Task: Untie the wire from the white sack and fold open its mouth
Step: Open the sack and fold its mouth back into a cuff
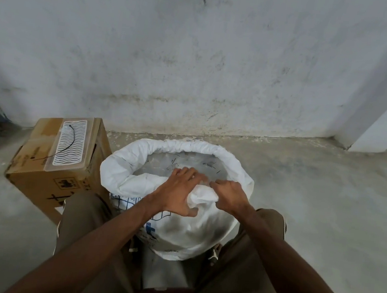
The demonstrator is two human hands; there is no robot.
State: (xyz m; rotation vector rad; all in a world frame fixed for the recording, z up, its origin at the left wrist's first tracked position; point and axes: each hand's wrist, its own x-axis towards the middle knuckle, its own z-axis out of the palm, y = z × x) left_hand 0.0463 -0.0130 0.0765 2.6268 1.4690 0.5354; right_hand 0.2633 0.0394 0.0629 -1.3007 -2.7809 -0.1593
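Note:
The white sack (178, 231) stands on the floor between my knees, with blue print on its near side. Its mouth is open and the rim (123, 162) is rolled outward along the far and left sides. Clear material shows inside. Both hands work at the near rim. My left hand (177, 192) grips the bunched white fabric, thumb on the outside and fingers over the edge. My right hand (229, 196) pinches the same bunched fold from the right. A thin black wire (71, 141) lies on the cardboard box, apart from the sack.
A cardboard box (46, 177) stands left of the sack, with a clear plastic tray of wavy white pattern (69, 149) on top. A stained white wall (197, 62) rises just behind. Bare concrete floor (326, 197) stretches to the right.

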